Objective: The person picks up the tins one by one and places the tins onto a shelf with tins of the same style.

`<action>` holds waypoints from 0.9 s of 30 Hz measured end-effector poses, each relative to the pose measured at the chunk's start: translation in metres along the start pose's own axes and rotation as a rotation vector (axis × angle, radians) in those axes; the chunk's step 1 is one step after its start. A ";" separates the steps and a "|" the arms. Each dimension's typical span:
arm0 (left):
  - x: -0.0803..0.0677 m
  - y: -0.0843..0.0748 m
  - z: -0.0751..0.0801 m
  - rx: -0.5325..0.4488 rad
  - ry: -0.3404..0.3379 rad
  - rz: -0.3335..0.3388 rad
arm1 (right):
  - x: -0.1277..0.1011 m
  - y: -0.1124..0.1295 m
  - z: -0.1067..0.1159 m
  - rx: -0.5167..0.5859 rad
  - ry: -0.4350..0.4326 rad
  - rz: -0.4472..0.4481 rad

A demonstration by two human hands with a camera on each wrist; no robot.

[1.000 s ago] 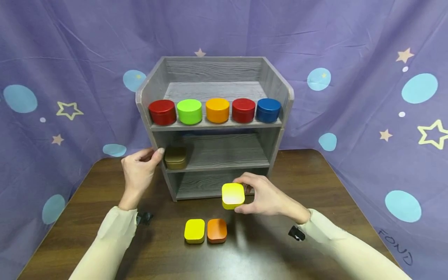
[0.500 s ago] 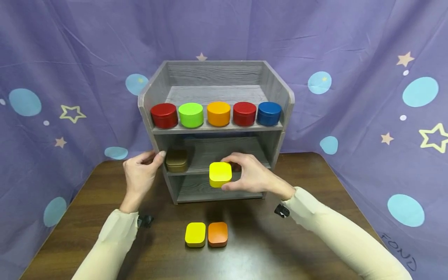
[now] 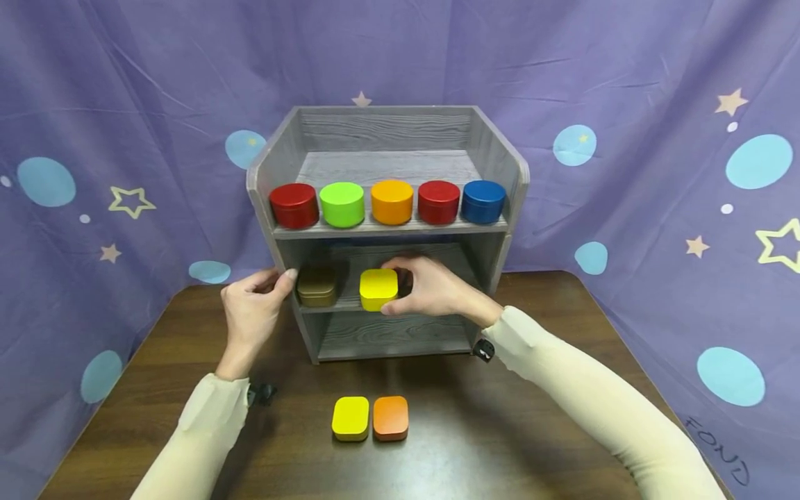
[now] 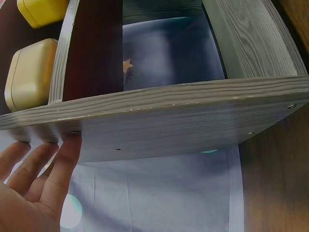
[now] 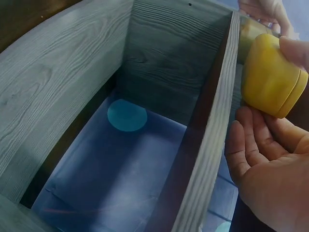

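Yellow tin (image 3: 378,289), square with rounded corners and glossy, sits at the middle shelf's front edge, just right of a brown tin (image 3: 317,286). Left hand (image 3: 251,312) rests relaxed fingers against the grey wood-grain shelf unit (image 3: 270,160). Right hand (image 3: 431,286), the nearer one, grasps the yellow tin from its right.

You faced a purple cloth (image 3: 625,62) printed with blue dots and stars, draped behind and beside a dark wooden table (image 3: 550,410). Light glared softly off the tabletop.
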State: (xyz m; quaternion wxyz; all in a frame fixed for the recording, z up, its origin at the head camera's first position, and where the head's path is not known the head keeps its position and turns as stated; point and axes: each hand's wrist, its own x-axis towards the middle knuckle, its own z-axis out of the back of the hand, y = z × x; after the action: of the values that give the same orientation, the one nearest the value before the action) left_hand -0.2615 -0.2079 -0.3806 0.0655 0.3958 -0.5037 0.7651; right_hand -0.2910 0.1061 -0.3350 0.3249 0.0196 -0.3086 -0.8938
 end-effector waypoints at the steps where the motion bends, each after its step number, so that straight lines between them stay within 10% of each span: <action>1: 0.000 0.000 0.000 -0.004 0.001 0.001 | 0.002 0.000 0.000 0.003 0.007 -0.010; 27: 0.000 0.001 -0.001 -0.007 -0.008 -0.014 | 0.035 0.003 -0.012 0.086 0.089 -0.007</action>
State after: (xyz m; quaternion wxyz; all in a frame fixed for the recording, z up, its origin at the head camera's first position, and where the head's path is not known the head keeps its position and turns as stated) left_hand -0.2623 -0.2079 -0.3821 0.0701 0.4021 -0.5037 0.7614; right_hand -0.3145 0.0771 -0.3373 0.3341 0.0741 -0.3319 -0.8791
